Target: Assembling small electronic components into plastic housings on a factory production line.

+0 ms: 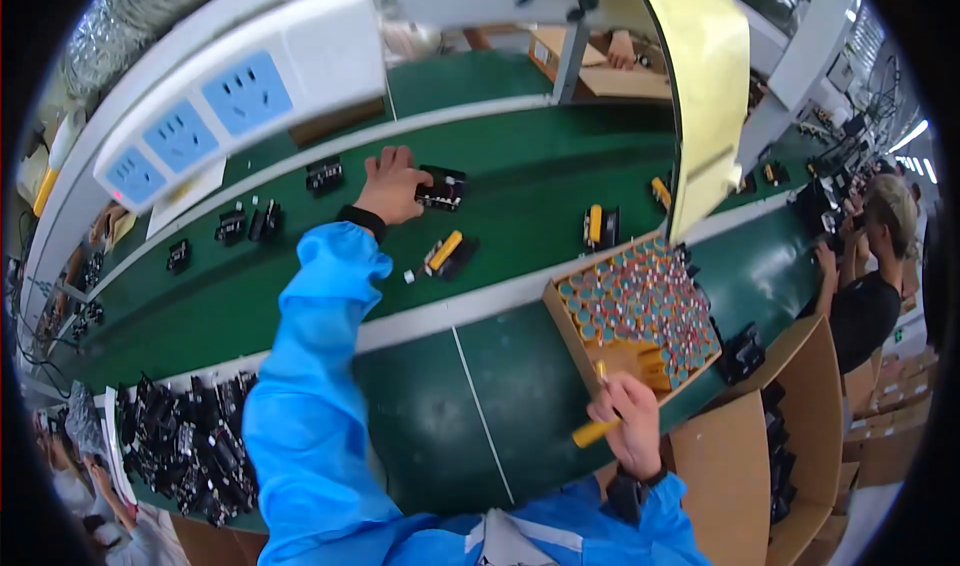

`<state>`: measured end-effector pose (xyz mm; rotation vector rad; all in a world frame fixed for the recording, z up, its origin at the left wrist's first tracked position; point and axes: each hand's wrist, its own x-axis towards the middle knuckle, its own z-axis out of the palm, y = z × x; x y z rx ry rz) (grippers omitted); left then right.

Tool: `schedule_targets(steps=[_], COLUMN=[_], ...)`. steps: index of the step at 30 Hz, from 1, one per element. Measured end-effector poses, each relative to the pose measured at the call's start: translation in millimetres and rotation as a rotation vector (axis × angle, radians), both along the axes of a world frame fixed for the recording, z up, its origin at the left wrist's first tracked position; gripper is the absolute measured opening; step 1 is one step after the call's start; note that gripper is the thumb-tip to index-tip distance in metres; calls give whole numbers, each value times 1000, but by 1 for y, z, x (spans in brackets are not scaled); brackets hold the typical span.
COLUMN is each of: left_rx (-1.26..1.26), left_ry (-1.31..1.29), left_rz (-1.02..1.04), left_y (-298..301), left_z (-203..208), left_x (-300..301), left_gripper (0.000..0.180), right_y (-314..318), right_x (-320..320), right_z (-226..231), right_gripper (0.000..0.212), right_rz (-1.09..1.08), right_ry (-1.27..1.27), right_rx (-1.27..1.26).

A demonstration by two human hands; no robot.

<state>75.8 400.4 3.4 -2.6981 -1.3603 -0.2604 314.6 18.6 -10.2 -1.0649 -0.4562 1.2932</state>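
Observation:
My left hand [395,188] reaches across to the green belt [520,166], its thumb and fingers closed on the left end of a small black plastic housing [443,190]. Close to my body, my right hand [632,421] grips a yellow cylindrical battery [594,433] that sticks out at its lower left. A second yellow tip shows above the fingers of that hand. Just beyond it stands an open cardboard box [562,316] packed with upright batteries, several yellow ones lying at its near side. A housing with a yellow battery [443,253] lies on the belt nearer to me.
More black housings [265,221] sit along the belt, some with yellow batteries. A heap of black parts [190,446] lies at the left. A large carton [720,466] stands at my right. A socket strip [240,91] and a yellow sheet [710,86] hang above. Co-workers sit nearby.

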Motion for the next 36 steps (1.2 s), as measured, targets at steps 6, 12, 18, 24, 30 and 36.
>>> schedule_targets(steps=[6,12,18,24,30,36], left_rx=[-137,-82,-166,-405,-609,-653], left_ry=[51,77,-4,-286,-520,-502], left_rz=[-540,-546,201,448,413,238], left_y=[-142,-233,-296,-319,-322,-318], left_z=[0,-24,-24,-59,-65,-79], left_x=[1,-25,-7,2,-6,-18], left_gripper=[40,37,41,42,57,68], right_y=[6,6,16,30,51,58], right_x=[-22,-38,-50,-62,-82,-99], right_z=[-5,-37,-50,-38,-61,-79], right_gripper=[17,16,15,12,6,10], right_rz=[152,391,432,492,350,271], right_ry=[45,63,-31,-59,-919,-1328], right_rx=[10,-35,-6,-6,291,241])
